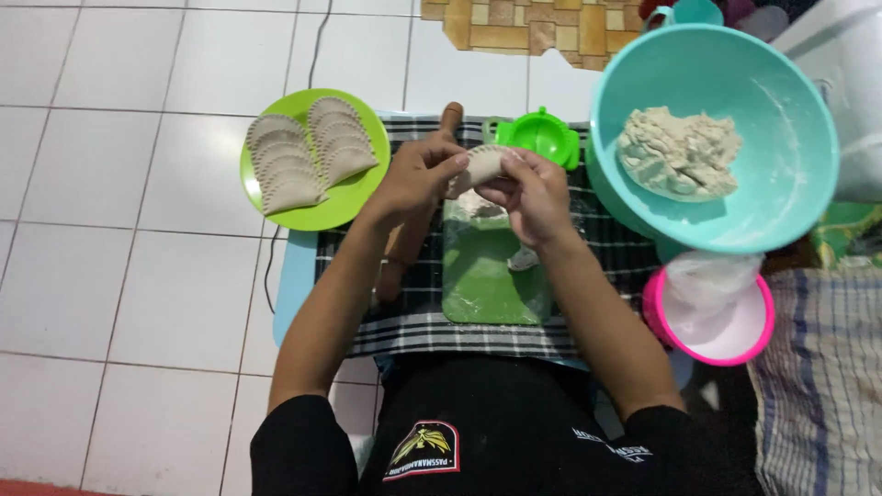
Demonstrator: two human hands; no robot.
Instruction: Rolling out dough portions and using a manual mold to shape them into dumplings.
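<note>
Both hands, left hand (pixel 418 174) and right hand (pixel 531 188), pinch one pale folded dough pastry (pixel 484 163) above the green rectangular board (pixel 487 276) on the floor. Best to press the seam evenly, fingertips close to the edge. About seven crimped half-moon pastries (pixel 308 152) lie on one lime round plate (pixel 354 202); one dough lump (pixel 678 152) sits in one teal bowl (pixel 799 110).

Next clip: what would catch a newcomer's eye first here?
Both hands meet at centre, the left hand and right hand pinching a folded dough piece above a green cutting board. To the right, a big teal bowl holds a dough lump. On the left, a lime green plate carries shaped half-moon pastries.
</note>
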